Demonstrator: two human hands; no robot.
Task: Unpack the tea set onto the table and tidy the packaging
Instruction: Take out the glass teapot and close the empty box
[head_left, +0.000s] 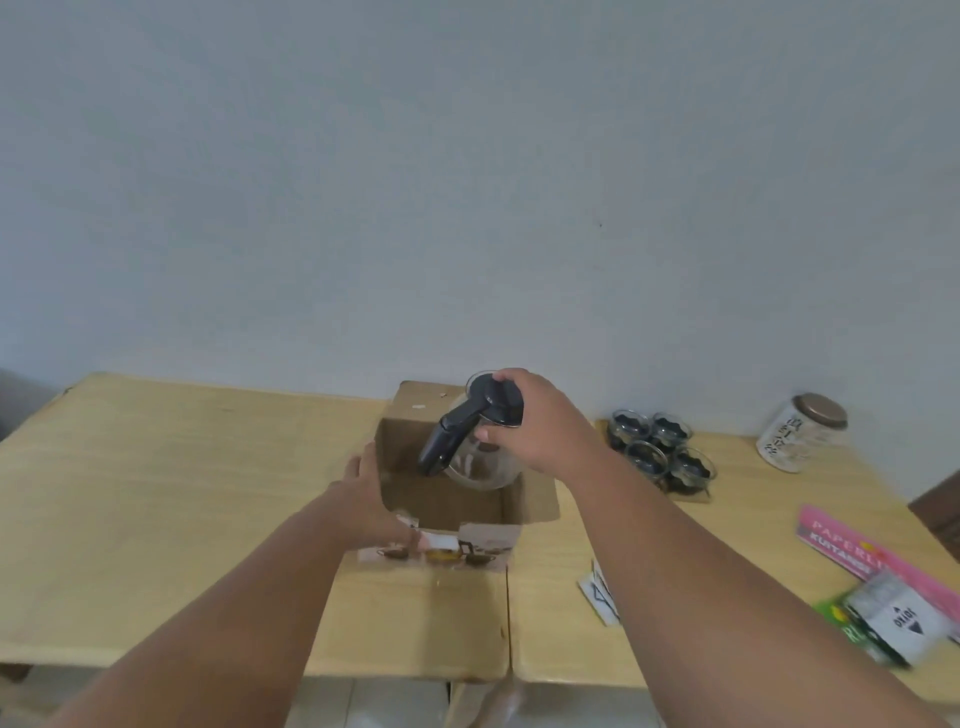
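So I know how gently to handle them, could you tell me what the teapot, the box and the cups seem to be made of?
The teapot has a clear, shiny glass body; its lid and handle look like dark matte plastic. The box is dull brown cardboard with print on its front. The cups are probably clear glass, with glinting rims; their dark parts are unclear.

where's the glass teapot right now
Centre of the head view: the glass teapot hangs in the open top of the cardboard box, gripped at its black lid by the right hand, with the glass cups to its right.
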